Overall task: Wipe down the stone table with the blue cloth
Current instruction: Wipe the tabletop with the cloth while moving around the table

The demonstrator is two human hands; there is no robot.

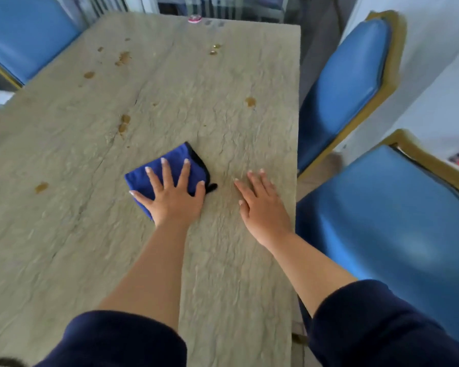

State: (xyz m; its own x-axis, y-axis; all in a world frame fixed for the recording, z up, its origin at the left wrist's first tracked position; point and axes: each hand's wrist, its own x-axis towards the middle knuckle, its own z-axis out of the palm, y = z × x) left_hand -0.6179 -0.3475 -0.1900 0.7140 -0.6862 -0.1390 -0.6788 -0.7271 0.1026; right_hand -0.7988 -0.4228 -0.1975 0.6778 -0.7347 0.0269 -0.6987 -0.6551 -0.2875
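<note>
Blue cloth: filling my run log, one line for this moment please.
left hand flat on blue cloth | right hand on stone table | brown spots remain

The stone table [223, 260] looks rough and wrinkly, matt, with brown wet-looking spots [124, 122] beyond the cloth. The blue cloth [154, 176] is soft and fuzzy with a black stitched edge. The chairs [382, 221] right of the table have smooth, a bit shiny blue seats and dull gold-colored frames

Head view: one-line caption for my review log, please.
Left hand presses the folded blue cloth flat on the stained stone table; right hand rests open beside it.
</note>
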